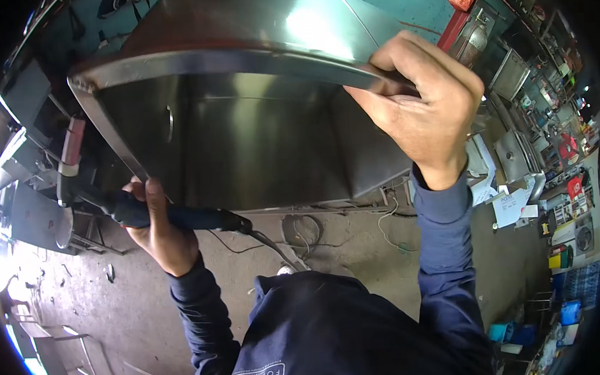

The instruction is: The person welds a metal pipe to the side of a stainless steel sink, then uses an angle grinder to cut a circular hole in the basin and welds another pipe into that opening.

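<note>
- Gripping steel basin [257, 149] rim at 2 o'clock, right hand [421, 106] fingers curled tight over the edge.
- Wrapping left hand [156, 230] fingers around blue-handled torch [194, 218] at 8 o'clock, beside the basin's corner.
- Likely best: bracing basin firmly, steadying torch tip.

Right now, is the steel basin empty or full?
Empty: inside the steel basin only bare walls show; the right hand grips its rim.

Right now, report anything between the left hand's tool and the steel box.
Nothing visible does: the tool in the left hand lies beside the steel box, at its left edge; the right hand grips its rim.
</note>
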`<state>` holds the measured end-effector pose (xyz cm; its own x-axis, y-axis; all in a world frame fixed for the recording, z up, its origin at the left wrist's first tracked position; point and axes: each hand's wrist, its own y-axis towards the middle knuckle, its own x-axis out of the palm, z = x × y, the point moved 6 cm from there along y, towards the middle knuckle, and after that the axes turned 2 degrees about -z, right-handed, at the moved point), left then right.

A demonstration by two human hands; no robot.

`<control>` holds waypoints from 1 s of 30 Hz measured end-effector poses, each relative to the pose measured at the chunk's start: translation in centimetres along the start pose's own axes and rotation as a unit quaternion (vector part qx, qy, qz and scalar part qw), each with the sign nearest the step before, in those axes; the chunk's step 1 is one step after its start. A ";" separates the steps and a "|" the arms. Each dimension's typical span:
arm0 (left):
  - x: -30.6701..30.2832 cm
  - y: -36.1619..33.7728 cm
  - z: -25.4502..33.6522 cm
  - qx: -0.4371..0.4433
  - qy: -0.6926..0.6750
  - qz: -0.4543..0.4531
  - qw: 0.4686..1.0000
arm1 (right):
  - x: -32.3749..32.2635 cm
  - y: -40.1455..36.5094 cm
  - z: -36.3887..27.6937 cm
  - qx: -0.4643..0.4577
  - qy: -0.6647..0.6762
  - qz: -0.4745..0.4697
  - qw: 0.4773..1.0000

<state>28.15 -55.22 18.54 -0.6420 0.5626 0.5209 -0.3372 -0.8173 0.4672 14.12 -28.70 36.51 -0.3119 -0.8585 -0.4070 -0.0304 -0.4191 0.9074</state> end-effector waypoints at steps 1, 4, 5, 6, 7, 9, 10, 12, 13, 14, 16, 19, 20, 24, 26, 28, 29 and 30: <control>-0.9 -0.4 -1.1 -0.033 -0.017 0.030 0.999 | 0.7 0.8 -0.8 0.004 0.008 -0.043 0.999; -1.8 -1.1 -4.7 -0.103 -0.025 0.040 0.994 | 2.0 1.5 -2.1 -0.022 -0.018 -0.092 0.995; -1.5 -1.2 -6.1 -0.136 -0.024 0.028 0.990 | 2.2 1.4 -2.1 -0.021 -0.033 -0.107 0.993; -1.2 -1.4 -7.7 -0.155 -0.037 0.036 0.987 | 2.2 1.1 -1.8 -0.022 -0.096 -0.136 0.986; -0.6 -1.5 -9.4 -0.171 -0.051 0.040 0.983 | 2.2 0.8 -1.6 -0.019 -0.098 -0.136 0.986; 1.4 -1.8 -12.2 -0.210 -0.095 0.011 0.973 | 2.3 -0.2 -0.4 0.011 -0.128 -0.164 0.978; 2.1 -1.8 -13.8 -0.211 -0.111 -0.007 0.971 | 2.4 -1.0 0.5 0.023 -0.137 -0.168 0.976; 4.5 -1.8 -15.5 -0.226 -0.125 -0.024 0.966 | 2.5 -2.2 1.9 0.034 -0.162 -0.169 0.972; 5.4 -1.6 -16.3 -0.237 -0.125 -0.037 0.963 | 2.2 -2.7 2.7 0.039 -0.177 -0.169 0.969; 6.3 -1.0 -16.7 -0.215 -0.116 -0.066 0.968 | 1.8 -2.8 3.5 0.051 -0.208 -0.178 0.960; 7.9 -0.2 -17.9 -0.196 -0.106 -0.106 0.969 | 1.9 -3.0 4.4 0.048 -0.221 -0.168 0.960; 9.2 0.1 -20.5 -0.247 -0.117 -0.073 0.959 | 2.5 -3.2 5.8 0.035 -0.250 -0.173 0.952; 9.7 0.4 -20.7 -0.241 -0.108 -0.085 0.961 | 2.7 -3.0 6.2 0.028 -0.277 -0.182 0.943; 10.4 1.1 -21.8 -0.218 -0.104 -0.097 0.966 | 3.0 -2.6 5.9 0.014 -0.289 -0.191 0.938; 10.1 1.6 -23.0 -0.231 -0.091 -0.098 0.964 | 3.2 -2.7 6.7 0.021 -0.277 -0.176 0.945; 9.7 2.1 -23.9 -0.230 -0.089 -0.108 0.963 | 3.5 -2.7 7.0 0.039 -0.269 -0.164 0.948; 9.3 2.0 -24.0 -0.231 -0.067 -0.105 0.965 | 3.4 -2.5 7.2 0.051 -0.263 -0.149 0.952; 9.5 1.6 -22.8 -0.190 -0.054 -0.110 0.974 | 3.2 -2.4 7.4 0.154 -0.226 -0.222 0.936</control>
<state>5.85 -54.07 7.96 -0.4568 0.7225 0.5190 -0.7019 -0.6512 0.2887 6.12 -28.25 33.86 -0.5717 -0.3774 -0.7285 -0.5037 -0.5394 0.6747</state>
